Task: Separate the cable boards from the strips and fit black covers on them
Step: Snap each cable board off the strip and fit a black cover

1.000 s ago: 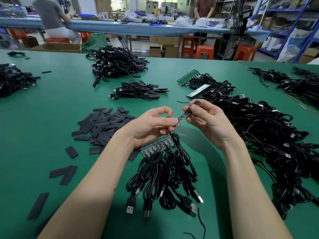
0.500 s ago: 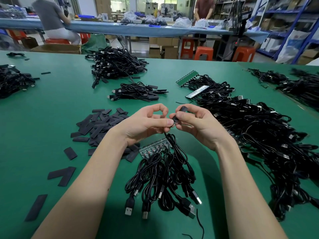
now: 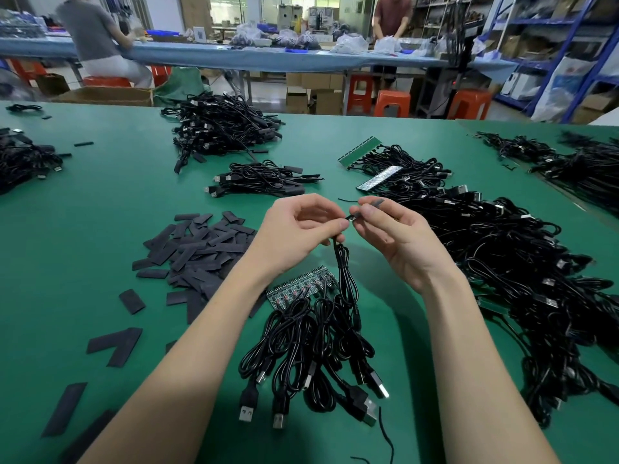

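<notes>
In the head view, both hands were held together above the green table (image 3: 100,202). The left hand (image 3: 294,229) was seen with fingers curled, its thumb and forefinger pinching the end of a black cable (image 3: 345,272) where the small board sat; the board itself was mostly hidden between the fingertips. The cable hung down from that pinch to a bundle of USB cables (image 3: 311,349) lying on the table below the hands. The right hand (image 3: 398,239) was closed around a black cover (image 3: 376,203), pinched between thumb and forefinger, with its open end brought up against the board end. How far the cover had been slid on could not be told.

Just under the left wrist, a green board strip (image 3: 301,291) lay on the table, its cables still attached. A heap of loose black covers (image 3: 201,249) was spread to the left, near the left forearm. A large cable pile (image 3: 519,279) lay to the right.
</notes>
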